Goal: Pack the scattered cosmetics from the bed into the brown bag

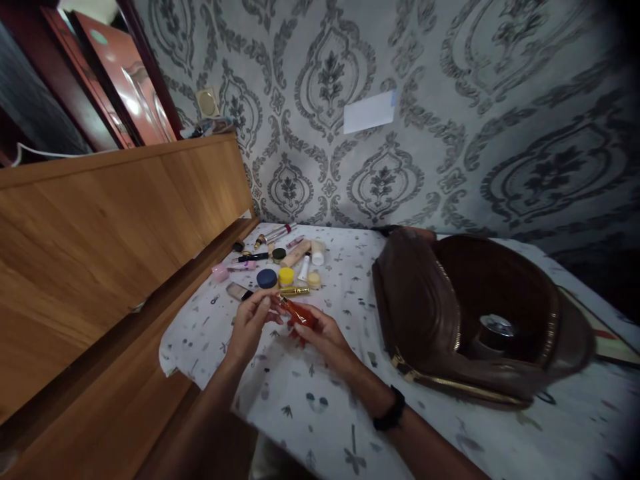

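Note:
My right hand (323,333) is wrapped round a shiny orange-red packet (299,312) that looks like a small pouch or bottle; its exact kind is unclear. At the packet's upper end, my left hand (255,317) has its fingers curled close to a narrow gold-and-dark tip, and what they pinch, if anything, is hidden. Just beyond the hands lie a gold tube (295,291), a dark blue lidded jar (267,279), a yellow-lidded jar (286,276) and a small cream jar (314,279). Beside my left hand rests a flat bottle with a black cap (239,291).
A brown bag (420,300) gapes on the right, with a silver-topped round container (495,330) inside. Further back lie a white-capped tube (318,252), a pink jar (220,272) and several other cosmetics. A wooden panel (125,213) borders the patterned white sheet (345,387) on the left.

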`<state>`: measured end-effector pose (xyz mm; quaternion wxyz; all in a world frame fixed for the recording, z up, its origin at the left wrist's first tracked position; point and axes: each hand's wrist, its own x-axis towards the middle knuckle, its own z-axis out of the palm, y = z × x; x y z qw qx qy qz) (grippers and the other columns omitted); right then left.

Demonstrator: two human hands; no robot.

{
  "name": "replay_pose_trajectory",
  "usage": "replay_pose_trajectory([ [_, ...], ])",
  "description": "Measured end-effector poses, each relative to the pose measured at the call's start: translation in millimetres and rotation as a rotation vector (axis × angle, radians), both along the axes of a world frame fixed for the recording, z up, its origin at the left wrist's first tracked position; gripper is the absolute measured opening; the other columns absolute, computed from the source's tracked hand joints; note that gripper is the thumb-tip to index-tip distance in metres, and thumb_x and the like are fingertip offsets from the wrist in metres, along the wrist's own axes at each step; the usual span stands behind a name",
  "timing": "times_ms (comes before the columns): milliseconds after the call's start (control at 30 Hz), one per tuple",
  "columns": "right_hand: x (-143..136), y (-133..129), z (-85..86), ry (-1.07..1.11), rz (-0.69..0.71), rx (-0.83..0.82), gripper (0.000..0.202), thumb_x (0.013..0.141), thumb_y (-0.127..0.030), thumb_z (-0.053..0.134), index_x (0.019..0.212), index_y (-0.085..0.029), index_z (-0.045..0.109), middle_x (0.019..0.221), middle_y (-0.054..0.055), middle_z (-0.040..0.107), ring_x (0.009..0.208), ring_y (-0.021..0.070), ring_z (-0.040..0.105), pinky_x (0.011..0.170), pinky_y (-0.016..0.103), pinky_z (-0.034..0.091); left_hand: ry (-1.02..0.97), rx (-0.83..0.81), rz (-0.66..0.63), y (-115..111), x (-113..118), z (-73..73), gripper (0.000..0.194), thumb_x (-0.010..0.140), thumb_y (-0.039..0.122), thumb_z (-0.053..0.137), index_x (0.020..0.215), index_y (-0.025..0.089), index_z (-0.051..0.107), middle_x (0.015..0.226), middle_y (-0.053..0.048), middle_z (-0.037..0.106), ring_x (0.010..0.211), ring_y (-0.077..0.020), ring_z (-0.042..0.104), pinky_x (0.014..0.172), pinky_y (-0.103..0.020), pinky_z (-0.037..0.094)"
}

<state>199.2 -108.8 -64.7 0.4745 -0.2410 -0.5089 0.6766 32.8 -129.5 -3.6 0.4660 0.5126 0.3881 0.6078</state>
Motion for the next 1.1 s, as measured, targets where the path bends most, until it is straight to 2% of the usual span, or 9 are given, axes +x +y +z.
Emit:
replay_pose_trajectory([
  [100, -0.1, -0.6, 0.6, -0.007, 0.009, -0.009, 0.058, 0.076, -0.046, 0.079, 0.125, -0.019, 0.061, 0.095, 0.004, 0.069, 0.071, 0.0140, 0.062, 0.056, 0.024, 0.047, 0.012, 0.005, 0.009, -0.6, -1.9, -0.9, 0.034, 0.082, 0.043, 0.072, 0.101, 0.016, 0.073, 0.084, -0.005, 0.068, 0.073, -0.0148, 0.065, 0.060, -0.024, 0.055],
  [233, 0.7, -1.2, 0.4, -0.042, 0.033, -0.013, 0.060, 0.078, -0.048, 0.078, 0.127, -0.017, 0.060, 0.088, 0.003, 0.067, 0.066, 0.0116, 0.060, 0.058, 0.024, 0.047, 0.129, 0.018, 0.035, -0.9, -3.3, 2.3, 0.035, 0.080, 0.042, 0.073, 0.104, 0.016, 0.073, 0.077, -0.003, 0.066, 0.068, -0.0136, 0.063, 0.055, -0.022, 0.051],
  [467, 1.4, -3.2, 1.1, -0.106, 0.024, 0.039, 0.058, 0.082, -0.045, 0.073, 0.130, -0.016, 0.059, 0.092, 0.004, 0.068, 0.065, 0.0104, 0.058, 0.058, 0.024, 0.045, 0.181, 0.000, 0.100, 3.3, -7.4, 2.4, 0.031, 0.075, 0.044, 0.077, 0.080, 0.013, 0.071, 0.060, 0.000, 0.063, 0.054, -0.0108, 0.057, 0.050, -0.021, 0.048],
  [633, 1.3, -3.5, 3.5, -0.117, 0.024, 0.030, 0.060, 0.080, -0.046, 0.074, 0.130, -0.016, 0.059, 0.093, 0.004, 0.068, 0.064, 0.0102, 0.059, 0.057, 0.024, 0.045, 0.164, -0.037, 0.113, 5.5, -7.1, -0.9, 0.033, 0.071, 0.045, 0.079, 0.070, 0.014, 0.066, 0.055, 0.001, 0.063, 0.048, -0.0107, 0.056, 0.046, -0.022, 0.048],
  [767, 1.2, -3.7, 3.1, -0.083, 0.032, 0.014, 0.056, 0.080, -0.055, 0.072, 0.118, -0.015, 0.065, 0.079, 0.000, 0.064, 0.055, 0.0090, 0.058, 0.050, 0.022, 0.041, 0.130, -0.013, 0.123, 7.9, -9.0, -4.7, 0.032, 0.071, 0.044, 0.080, 0.078, 0.013, 0.074, 0.056, 0.001, 0.063, 0.049, -0.0105, 0.057, 0.047, -0.022, 0.048],
  [867, 1.2, -4.0, 1.0, -0.055, 0.057, -0.054, 0.058, 0.082, -0.064, 0.064, 0.113, -0.015, 0.063, 0.067, -0.002, 0.062, 0.045, 0.0096, 0.055, 0.041, 0.021, 0.037, 0.130, 0.017, 0.089, 8.8, -11.4, -5.9, 0.031, 0.073, 0.042, 0.080, 0.085, 0.014, 0.078, 0.057, 0.000, 0.063, 0.051, -0.0106, 0.058, 0.049, -0.022, 0.048],
  [1000, 1.0, -4.2, 1.1, -0.038, 0.061, -0.185, 0.064, 0.080, -0.076, 0.054, 0.102, -0.015, 0.060, 0.054, -0.002, 0.061, 0.034, 0.0098, 0.047, 0.033, 0.020, 0.031, 0.155, 0.059, 0.024, 8.5, -12.1, -3.3, 0.029, 0.075, 0.040, 0.079, 0.089, 0.015, 0.078, 0.065, -0.002, 0.066, 0.055, -0.0122, 0.061, 0.052, -0.024, 0.050],
  [1100, 0.7, -5.2, 4.6, -0.043, 0.035, -0.221, 0.065, 0.079, -0.078, 0.053, 0.097, -0.015, 0.059, 0.050, -0.003, 0.059, 0.031, 0.0092, 0.045, 0.030, 0.019, 0.026, 0.153, 0.040, -0.002, 9.1, -10.2, -1.3, 0.035, 0.076, 0.043, 0.078, 0.097, 0.015, 0.075, 0.069, -0.002, 0.069, 0.058, -0.0137, 0.064, 0.053, -0.025, 0.051],
])
